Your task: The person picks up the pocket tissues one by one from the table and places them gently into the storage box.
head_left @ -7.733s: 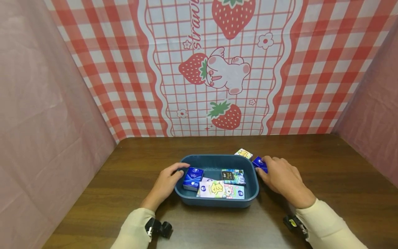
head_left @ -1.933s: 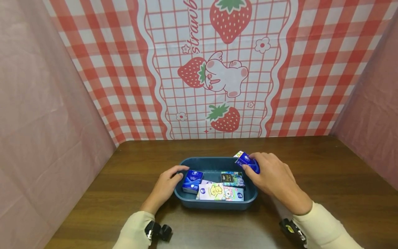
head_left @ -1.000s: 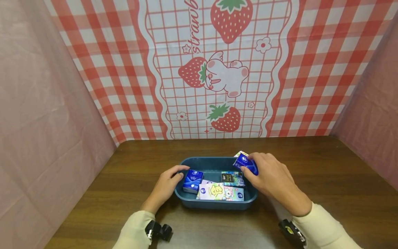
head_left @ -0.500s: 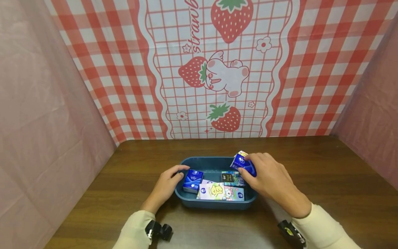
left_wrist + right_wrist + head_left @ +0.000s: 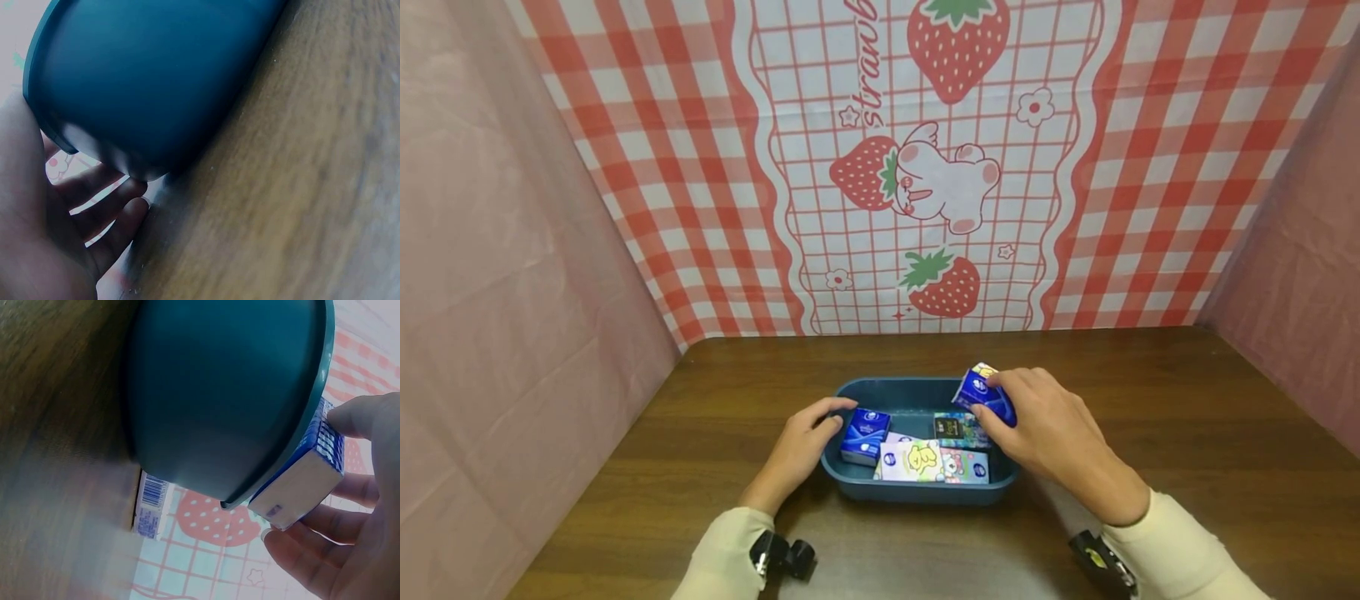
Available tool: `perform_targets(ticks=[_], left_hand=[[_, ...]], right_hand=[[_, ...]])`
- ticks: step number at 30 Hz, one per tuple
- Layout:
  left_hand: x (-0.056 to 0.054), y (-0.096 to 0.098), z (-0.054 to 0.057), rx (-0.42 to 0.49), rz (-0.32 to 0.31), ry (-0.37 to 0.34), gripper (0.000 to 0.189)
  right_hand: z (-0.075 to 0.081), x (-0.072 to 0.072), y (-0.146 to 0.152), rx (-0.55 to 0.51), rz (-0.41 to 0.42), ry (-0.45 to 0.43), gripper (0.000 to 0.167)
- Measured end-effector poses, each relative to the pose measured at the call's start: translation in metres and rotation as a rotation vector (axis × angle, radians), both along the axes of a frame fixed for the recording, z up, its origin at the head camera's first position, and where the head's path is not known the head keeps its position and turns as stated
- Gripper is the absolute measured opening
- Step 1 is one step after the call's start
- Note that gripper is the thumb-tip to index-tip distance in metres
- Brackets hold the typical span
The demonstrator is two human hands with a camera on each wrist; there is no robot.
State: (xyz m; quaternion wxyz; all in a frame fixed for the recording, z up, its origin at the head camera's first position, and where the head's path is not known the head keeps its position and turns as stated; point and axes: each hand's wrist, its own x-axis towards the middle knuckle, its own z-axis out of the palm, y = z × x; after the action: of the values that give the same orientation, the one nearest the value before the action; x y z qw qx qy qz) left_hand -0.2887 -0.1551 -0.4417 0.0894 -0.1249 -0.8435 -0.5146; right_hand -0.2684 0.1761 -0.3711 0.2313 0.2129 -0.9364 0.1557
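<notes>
A dark teal plastic bin [image 5: 917,493] sits on the table with several pocket tissue packs inside. My left hand [image 5: 801,437] holds its left end, thumb over the rim and other fingers against the outer wall [image 5: 156,69]. My right hand [image 5: 1060,437] pinches a blue tissue pack [image 5: 988,396], tilted over the bin's far right rim. In the right wrist view this blue pack [image 5: 300,487] lies close against the rim, thumb on one side, fingers on the other. Inside lie a blue pack [image 5: 866,433], a yellow-bear pack [image 5: 910,461], a pink-and-green pack [image 5: 966,467] and a dark-labelled pack [image 5: 950,427].
Another pack with a yellow print [image 5: 984,368] lies on the table behind the bin, partly hidden; its barcoded side [image 5: 152,500] shows in the right wrist view. The brown wooden table [image 5: 760,367] ends at a red-checked strawberry cloth [image 5: 700,250]. Pink cloth [image 5: 512,292] hangs at both sides.
My right hand has raised the blue pack from the table right of the bin to its rim, then shifted it slightly left over the bin. My left hand stays at the left end.
</notes>
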Motion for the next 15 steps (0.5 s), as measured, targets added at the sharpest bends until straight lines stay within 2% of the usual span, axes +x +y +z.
perform_targets(ticks=[15], left_hand=[[0.0004, 0.0012, -0.0005, 0.023, -0.004, 0.007, 0.026]], right_hand=[[-0.0019, 0.0010, -0.0018, -0.027, 0.065, 0.046, 0.041]])
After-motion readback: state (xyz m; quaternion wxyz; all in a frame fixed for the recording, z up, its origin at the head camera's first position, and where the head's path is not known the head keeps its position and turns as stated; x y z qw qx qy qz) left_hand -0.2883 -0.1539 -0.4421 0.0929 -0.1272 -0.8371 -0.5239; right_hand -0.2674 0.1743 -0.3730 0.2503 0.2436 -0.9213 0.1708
